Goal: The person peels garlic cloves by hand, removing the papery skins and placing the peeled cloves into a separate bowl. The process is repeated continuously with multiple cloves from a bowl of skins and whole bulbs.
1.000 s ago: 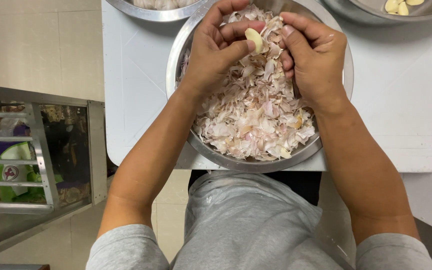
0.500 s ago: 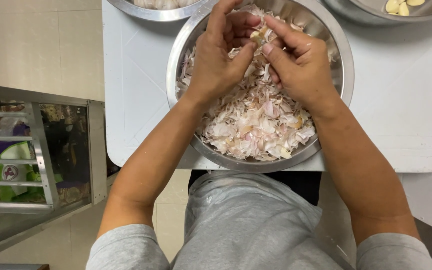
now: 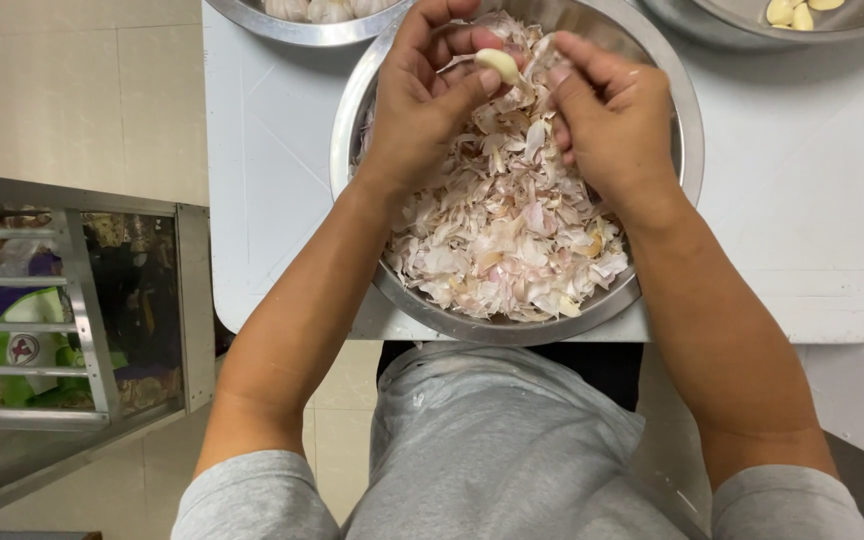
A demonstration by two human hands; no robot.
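Note:
A wide steel bowl [image 3: 672, 110] holds a heap of pinkish-white garlic skins [image 3: 507, 240]. Both my hands hover over the far part of that heap. My left hand [image 3: 422, 100] pinches a pale peeled garlic clove [image 3: 497, 64] between thumb and fingers. My right hand [image 3: 612, 120] is right beside it with curled fingers touching loose skin next to the clove; whether it grips anything is hidden.
A second steel bowl [image 3: 292, 30] with whole garlic bulbs sits at the top left. A third bowl [image 3: 742, 30] at the top right holds peeled cloves [image 3: 790, 12]. All stand on a white cutting board [image 3: 272, 150]. A metal rack [image 3: 82, 310] with packages is to the left.
The clove has passed from between both hands into my left fingers. My right hand has drawn slightly away to the right, with skin falling from the clove.

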